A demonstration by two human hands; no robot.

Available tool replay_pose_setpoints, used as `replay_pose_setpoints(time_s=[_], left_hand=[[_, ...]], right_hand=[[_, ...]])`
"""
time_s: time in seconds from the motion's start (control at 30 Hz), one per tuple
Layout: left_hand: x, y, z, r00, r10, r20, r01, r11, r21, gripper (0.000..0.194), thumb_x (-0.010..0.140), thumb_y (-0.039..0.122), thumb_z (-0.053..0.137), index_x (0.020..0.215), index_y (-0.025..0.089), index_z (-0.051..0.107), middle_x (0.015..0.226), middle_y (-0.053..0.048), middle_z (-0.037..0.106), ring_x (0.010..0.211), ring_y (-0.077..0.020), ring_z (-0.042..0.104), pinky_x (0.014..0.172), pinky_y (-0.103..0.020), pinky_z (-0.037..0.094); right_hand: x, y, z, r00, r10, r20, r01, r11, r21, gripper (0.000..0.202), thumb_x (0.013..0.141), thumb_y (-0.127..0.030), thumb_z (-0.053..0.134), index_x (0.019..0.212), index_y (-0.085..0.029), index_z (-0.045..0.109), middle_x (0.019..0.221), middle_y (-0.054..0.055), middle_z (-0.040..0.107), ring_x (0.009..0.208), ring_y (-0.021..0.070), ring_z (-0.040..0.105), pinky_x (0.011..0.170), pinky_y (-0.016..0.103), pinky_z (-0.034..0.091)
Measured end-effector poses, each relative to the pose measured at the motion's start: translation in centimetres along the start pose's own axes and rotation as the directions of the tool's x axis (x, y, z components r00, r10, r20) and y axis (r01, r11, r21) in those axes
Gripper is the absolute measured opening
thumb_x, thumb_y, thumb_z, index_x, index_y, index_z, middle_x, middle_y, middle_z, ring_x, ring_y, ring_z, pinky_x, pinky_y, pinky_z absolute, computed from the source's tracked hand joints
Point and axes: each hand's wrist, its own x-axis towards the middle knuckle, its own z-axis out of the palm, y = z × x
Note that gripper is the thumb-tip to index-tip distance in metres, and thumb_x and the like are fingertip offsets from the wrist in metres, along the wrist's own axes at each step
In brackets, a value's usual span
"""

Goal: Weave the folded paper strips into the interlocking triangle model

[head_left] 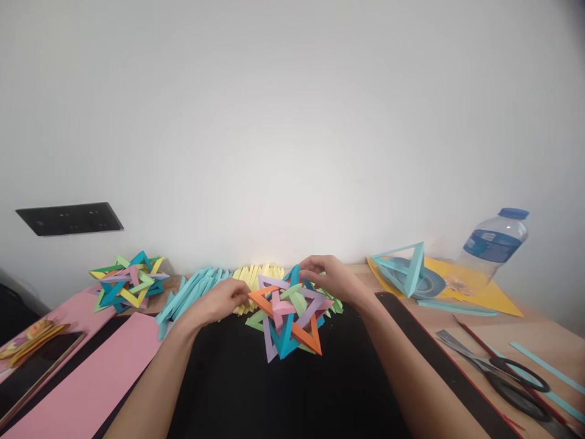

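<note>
A many-pointed origami star of folded orange, pink, purple, blue and green paper strips is held up over the black mat. My left hand has its fingers curled together at an orange point on the star's left side. At the top, my right hand pinches around a blue point. Behind the star lie folded yellow strips, with some light green strips partly hidden by the star. Folded light blue strips are heaped just beyond my left wrist.
A second paper star rests at the far left beside pink paper. To the right are a light blue paper frame, a tape roll, yellow paper, a water bottle and scissors. The wall rises behind.
</note>
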Motion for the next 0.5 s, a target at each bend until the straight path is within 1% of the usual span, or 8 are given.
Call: replay_pose_setpoints(time_s=[0.03, 0.1, 0.13, 0.17, 0.2, 0.3, 0.4, 0.5], left_hand=[[-0.3, 0.3, -0.1, 0.996, -0.004, -0.093, 0.005, 1.0, 0.011, 0.018, 0.072, 0.036, 0.052, 0.073, 0.021, 0.062, 0.079, -0.006, 0.067, 0.081, -0.0256, 0.061, 0.07, -0.032, 0.047], [-1.1, 1.2, -0.2, 0.962, 0.022, -0.272, -0.021, 1.0, 0.01, 0.025, 0.081, 0.038, 0.045, 0.09, 0.022, 0.06, 0.094, -0.007, 0.066, 0.092, -0.0257, 0.058, 0.081, -0.035, 0.045], [-1.6, 1.7, -0.2, 0.941, 0.091, -0.325, -0.107, 0.994, -0.03, 0.026, 0.081, 0.04, 0.049, 0.096, 0.023, 0.06, 0.101, -0.007, 0.065, 0.091, -0.0247, 0.058, 0.081, -0.034, 0.045], [-2.0, 2.3, -0.2, 0.938, 0.161, -0.306, -0.196, 0.977, -0.085, 0.027, 0.079, 0.04, 0.054, 0.1, 0.024, 0.061, 0.105, -0.006, 0.065, 0.088, -0.0233, 0.059, 0.08, -0.033, 0.047], [-2.4, 2.8, 0.0, 0.954, 0.215, -0.21, -0.248, 0.957, -0.15, 0.03, 0.077, 0.039, 0.059, 0.103, 0.025, 0.062, 0.109, -0.005, 0.064, 0.085, -0.0221, 0.06, 0.08, -0.033, 0.047], [-2.9, 3.7, 0.6, 0.961, 0.278, 0.01, -0.26, 0.912, -0.318, 0.036, 0.071, 0.033, 0.068, 0.107, 0.027, 0.065, 0.106, -0.005, 0.066, 0.087, -0.0225, 0.061, 0.079, -0.032, 0.05], [-2.5, 3.8, 1.4, 0.953, 0.3, 0.04, -0.265, 0.893, -0.365, 0.036, 0.073, 0.025, 0.066, 0.109, 0.028, 0.065, 0.1, -0.003, 0.067, 0.091, -0.0215, 0.06, 0.078, -0.03, 0.049], [-2.1, 3.6, 2.0, 0.945, 0.324, 0.037, -0.29, 0.887, -0.359, 0.039, 0.074, 0.024, 0.066, 0.113, 0.029, 0.063, 0.096, -0.001, 0.067, 0.084, -0.0187, 0.059, 0.075, -0.028, 0.048]], right_hand=[[0.0, -0.1, 0.1, 1.0, -0.018, -0.006, 0.018, 1.0, -0.013, 0.018, 0.079, -0.031, 0.055, 0.082, -0.018, 0.065, 0.077, 0.005, 0.067, 0.072, 0.0171, 0.059, 0.06, 0.026, 0.045], [-0.2, -0.5, 0.3, 0.999, -0.048, -0.012, 0.047, 0.998, -0.031, 0.017, 0.079, -0.031, 0.055, 0.084, -0.018, 0.065, 0.077, 0.004, 0.068, 0.073, 0.0173, 0.059, 0.061, 0.026, 0.046], [-0.3, -0.7, 0.5, 0.998, -0.057, -0.009, 0.056, 0.998, -0.033, 0.017, 0.079, -0.031, 0.055, 0.084, -0.018, 0.066, 0.078, 0.004, 0.069, 0.073, 0.0175, 0.06, 0.062, 0.027, 0.046], [-0.3, -1.0, 0.7, 0.998, -0.065, -0.003, 0.065, 0.997, -0.033, 0.016, 0.079, -0.03, 0.056, 0.084, -0.018, 0.066, 0.078, 0.004, 0.069, 0.074, 0.0177, 0.06, 0.063, 0.027, 0.046], [-0.4, -1.2, 0.9, 0.998, -0.071, 0.003, 0.071, 0.997, -0.033, 0.016, 0.078, -0.03, 0.057, 0.084, -0.018, 0.066, 0.08, 0.004, 0.07, 0.075, 0.018, 0.061, 0.064, 0.027, 0.046], [-0.5, -1.7, 1.3, 0.997, -0.074, -0.006, 0.074, 0.997, -0.035, 0.013, 0.078, -0.027, 0.058, 0.084, -0.019, 0.066, 0.083, 0.005, 0.071, 0.079, 0.019, 0.063, 0.066, 0.028, 0.048], [-0.6, -1.9, 1.5, 0.997, -0.066, -0.026, 0.066, 0.998, -0.024, 0.012, 0.077, -0.024, 0.059, 0.086, -0.019, 0.065, 0.083, 0.005, 0.071, 0.08, 0.0194, 0.064, 0.066, 0.028, 0.049], [-0.9, -2.2, 1.4, 0.996, -0.071, -0.048, 0.071, 0.997, -0.004, 0.014, 0.078, -0.02, 0.059, 0.09, -0.018, 0.065, 0.086, 0.005, 0.071, 0.081, 0.0186, 0.065, 0.066, 0.027, 0.051]])
